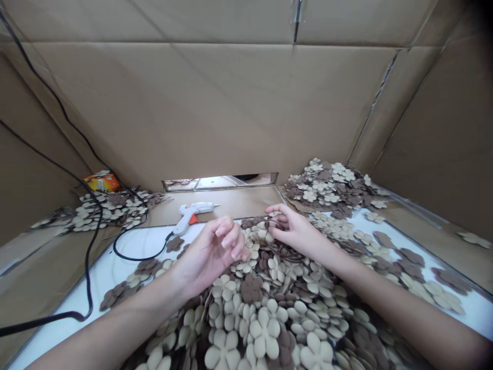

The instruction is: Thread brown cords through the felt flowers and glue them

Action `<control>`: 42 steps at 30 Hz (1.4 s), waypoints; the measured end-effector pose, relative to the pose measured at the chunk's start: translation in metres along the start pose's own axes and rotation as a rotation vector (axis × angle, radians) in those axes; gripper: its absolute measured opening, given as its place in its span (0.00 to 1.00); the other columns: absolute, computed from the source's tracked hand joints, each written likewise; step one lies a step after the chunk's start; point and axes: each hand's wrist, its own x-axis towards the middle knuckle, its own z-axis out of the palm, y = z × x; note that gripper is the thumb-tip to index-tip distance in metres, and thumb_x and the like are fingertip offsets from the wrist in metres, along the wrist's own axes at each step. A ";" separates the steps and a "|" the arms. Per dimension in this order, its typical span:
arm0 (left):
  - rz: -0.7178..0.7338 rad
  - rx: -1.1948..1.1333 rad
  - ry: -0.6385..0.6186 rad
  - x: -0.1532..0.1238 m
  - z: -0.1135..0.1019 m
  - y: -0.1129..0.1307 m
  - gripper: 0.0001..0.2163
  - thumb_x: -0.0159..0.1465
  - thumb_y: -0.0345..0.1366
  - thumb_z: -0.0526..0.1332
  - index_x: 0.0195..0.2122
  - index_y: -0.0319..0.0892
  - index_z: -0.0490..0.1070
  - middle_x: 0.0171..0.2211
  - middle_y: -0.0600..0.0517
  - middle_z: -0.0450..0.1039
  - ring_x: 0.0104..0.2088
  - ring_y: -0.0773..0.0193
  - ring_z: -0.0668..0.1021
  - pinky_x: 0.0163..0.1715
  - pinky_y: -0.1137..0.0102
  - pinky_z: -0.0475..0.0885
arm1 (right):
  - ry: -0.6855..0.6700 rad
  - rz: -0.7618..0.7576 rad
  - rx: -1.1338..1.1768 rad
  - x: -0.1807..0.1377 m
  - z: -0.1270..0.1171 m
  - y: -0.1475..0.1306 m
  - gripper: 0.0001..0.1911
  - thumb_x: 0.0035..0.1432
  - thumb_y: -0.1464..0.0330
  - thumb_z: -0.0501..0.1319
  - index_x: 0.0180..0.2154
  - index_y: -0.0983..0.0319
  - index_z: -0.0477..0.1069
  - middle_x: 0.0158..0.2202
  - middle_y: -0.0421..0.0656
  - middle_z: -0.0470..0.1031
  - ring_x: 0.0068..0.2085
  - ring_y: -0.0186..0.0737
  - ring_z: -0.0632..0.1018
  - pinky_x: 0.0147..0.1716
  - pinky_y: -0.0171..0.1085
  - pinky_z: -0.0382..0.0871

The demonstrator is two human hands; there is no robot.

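Pinching a few thin brown loops (285,255), too fine to count, between thumb and fingers, the grip of the one right hand (288,226) sits just above the far part of one large heap of flower pieces (264,333), cream and brown, far too many to number. The grip of the one left hand (215,249) is half spread, its fingers loosely curled, over the heap's left side. Just beyond it, one white glue gun (189,215) with one orange trigger lies on its side on the white surface (154,237). Two smaller heaps flank these: one right pile (333,187) and one left pile (115,208), with one orange packet (102,181) behind the latter. Two stretches of black cord (91,257) run down the left; one slot (221,181) pierces the cardboard wall (215,108).
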 end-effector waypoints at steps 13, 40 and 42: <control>-0.018 0.142 0.000 0.006 -0.012 0.000 0.17 0.69 0.41 0.45 0.28 0.40 0.67 0.21 0.56 0.60 0.21 0.69 0.65 0.25 0.71 0.66 | 0.014 -0.009 -0.008 0.001 -0.001 0.002 0.20 0.52 0.70 0.58 0.48 0.59 0.61 0.35 0.41 0.74 0.36 0.39 0.76 0.36 0.37 0.68; 0.125 1.333 0.115 0.000 -0.012 -0.007 0.11 0.63 0.44 0.57 0.33 0.41 0.70 0.24 0.56 0.64 0.25 0.67 0.66 0.24 0.74 0.59 | 0.036 0.052 0.468 -0.025 0.024 -0.046 0.16 0.50 0.69 0.64 0.41 0.59 0.65 0.33 0.39 0.73 0.32 0.33 0.75 0.33 0.34 0.69; 0.145 1.349 0.129 -0.001 -0.011 -0.007 0.11 0.63 0.43 0.57 0.31 0.41 0.69 0.23 0.57 0.62 0.24 0.68 0.65 0.24 0.74 0.59 | 0.041 0.056 0.493 -0.025 0.024 -0.046 0.16 0.49 0.69 0.65 0.41 0.59 0.65 0.33 0.38 0.73 0.32 0.33 0.74 0.33 0.33 0.68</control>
